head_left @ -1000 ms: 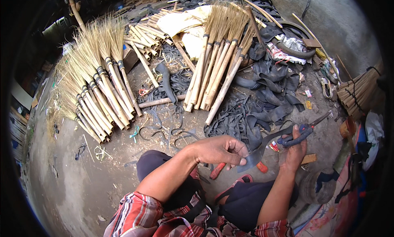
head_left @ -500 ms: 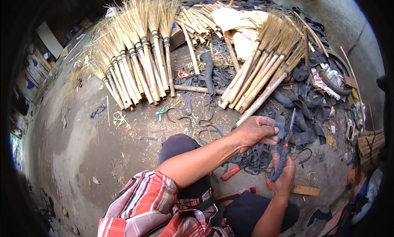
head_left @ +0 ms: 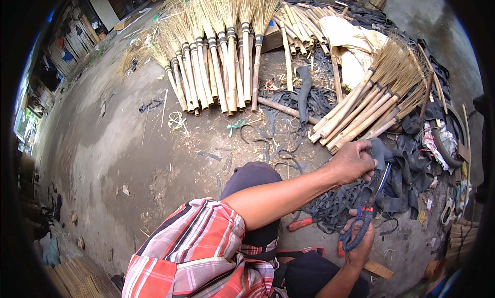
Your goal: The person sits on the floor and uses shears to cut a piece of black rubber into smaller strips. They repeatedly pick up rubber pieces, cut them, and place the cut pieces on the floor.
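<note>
Scissors [head_left: 370, 208] with blue handles are sitting in my right hand [head_left: 359, 241], low and right of centre in the head view, my fingers closed through the loops and the blades pointing up toward my left hand [head_left: 352, 163]. That left hand is reaching across my body and pinching a black rubber strip [head_left: 379, 159] just above the blade tips; a second ago it was resting lower, near my lap, so the strip is now being brought to the blades and a cut is looking close. Heaps of dark rubber scraps [head_left: 412, 184] are lying limp and matte around the strip on the right of the frame, curled like cut inner tubing. Beyond them, upper right, a fan of finished brooms [head_left: 366, 110] is spreading out, pale bamboo handles smooth and round, bristles stiff and straw-coloured. A second row of brooms [head_left: 216, 66] is lying across the top centre, each bound with dark bands. Something with an orange-red handle [head_left: 300, 224] is lying on the dusty grey ground [head_left: 113, 153] beside my knee, and my red plaid sleeve [head_left: 201, 251] is filling the bottom of the frame.
</note>
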Tool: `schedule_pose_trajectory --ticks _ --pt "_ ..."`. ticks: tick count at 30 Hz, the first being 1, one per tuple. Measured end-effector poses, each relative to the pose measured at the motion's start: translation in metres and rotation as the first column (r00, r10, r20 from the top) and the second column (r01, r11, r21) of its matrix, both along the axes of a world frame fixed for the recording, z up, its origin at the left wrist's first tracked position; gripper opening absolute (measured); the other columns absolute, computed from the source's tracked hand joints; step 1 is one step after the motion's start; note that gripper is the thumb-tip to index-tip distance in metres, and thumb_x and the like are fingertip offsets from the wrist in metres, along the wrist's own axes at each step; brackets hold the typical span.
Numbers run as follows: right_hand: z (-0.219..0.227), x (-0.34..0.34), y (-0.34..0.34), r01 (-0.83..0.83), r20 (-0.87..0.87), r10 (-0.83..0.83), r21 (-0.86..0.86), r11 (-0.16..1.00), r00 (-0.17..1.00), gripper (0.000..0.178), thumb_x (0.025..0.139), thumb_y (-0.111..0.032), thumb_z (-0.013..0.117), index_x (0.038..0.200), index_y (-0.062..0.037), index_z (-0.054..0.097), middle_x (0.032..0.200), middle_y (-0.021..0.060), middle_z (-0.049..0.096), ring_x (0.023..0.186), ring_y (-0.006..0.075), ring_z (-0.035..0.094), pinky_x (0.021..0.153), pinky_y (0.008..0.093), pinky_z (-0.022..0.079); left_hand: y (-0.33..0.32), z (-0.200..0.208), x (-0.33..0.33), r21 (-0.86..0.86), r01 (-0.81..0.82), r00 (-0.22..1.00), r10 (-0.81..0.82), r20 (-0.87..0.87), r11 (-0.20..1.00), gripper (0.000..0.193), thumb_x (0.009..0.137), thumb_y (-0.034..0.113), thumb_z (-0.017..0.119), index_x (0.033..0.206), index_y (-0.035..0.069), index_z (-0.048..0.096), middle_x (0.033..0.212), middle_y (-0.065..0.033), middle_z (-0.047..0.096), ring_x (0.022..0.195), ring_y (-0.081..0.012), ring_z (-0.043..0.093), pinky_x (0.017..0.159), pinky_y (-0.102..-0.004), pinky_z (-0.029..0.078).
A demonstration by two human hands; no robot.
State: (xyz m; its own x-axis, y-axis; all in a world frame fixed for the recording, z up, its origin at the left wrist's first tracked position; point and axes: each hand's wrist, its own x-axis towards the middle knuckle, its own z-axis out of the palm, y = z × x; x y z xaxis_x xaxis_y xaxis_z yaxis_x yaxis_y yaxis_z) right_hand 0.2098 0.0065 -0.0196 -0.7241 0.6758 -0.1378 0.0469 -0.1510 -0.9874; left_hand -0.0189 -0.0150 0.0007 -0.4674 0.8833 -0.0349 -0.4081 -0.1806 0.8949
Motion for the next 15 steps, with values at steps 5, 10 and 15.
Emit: schedule_pose_trajectory --ticks 5,10,15 --pt "-0.0035 -0.0005 -0.0001 0.007 0.027 -0.006 -0.046 0.999 1.000 0.048 0.097 -0.038 0.077 0.120 0.0010 0.063 0.080 0.0021 0.061 0.071 0.0109 0.060 0.062 0.0244 0.048 -0.0013 0.0031 -0.0020 -0.022 0.004 0.992 -0.007 -0.124 1.000 0.045 0.100 0.008 0.069 0.133 -0.016 0.051 0.080 -0.0055 0.065 0.066 -0.0114 0.065 0.061 -0.0264 0.057" --pt "-0.0013 -0.0008 -0.0050 -0.060 0.025 0.061 -0.036 0.998 0.998 0.041 0.098 -0.031 0.075 0.121 0.0005 0.064 0.084 0.0013 0.062 0.073 0.0099 0.060 0.064 0.0240 0.048 -0.0042 0.0038 -0.0029 -0.062 0.027 0.968 -0.041 -0.246 0.998 0.040 0.101 0.009 0.068 0.130 -0.014 0.054 0.076 -0.0035 0.063 0.064 -0.0096 0.062 0.059 -0.0264 0.053" --pt "-0.0034 -0.0007 -0.0024 -0.138 -0.001 0.138 -0.064 0.988 0.990 0.035 0.098 -0.019 0.074 0.124 0.0009 0.063 0.089 0.0002 0.062 0.079 0.0085 0.060 0.069 0.0226 0.048 -0.0019 0.0000 -0.0052 -0.030 0.018 0.976 -0.024 -0.218 0.999 0.033 0.097 0.007 0.068 0.124 -0.010 0.060 0.073 -0.0018 0.062 0.063 -0.0090 0.061 0.058 -0.0262 0.051"
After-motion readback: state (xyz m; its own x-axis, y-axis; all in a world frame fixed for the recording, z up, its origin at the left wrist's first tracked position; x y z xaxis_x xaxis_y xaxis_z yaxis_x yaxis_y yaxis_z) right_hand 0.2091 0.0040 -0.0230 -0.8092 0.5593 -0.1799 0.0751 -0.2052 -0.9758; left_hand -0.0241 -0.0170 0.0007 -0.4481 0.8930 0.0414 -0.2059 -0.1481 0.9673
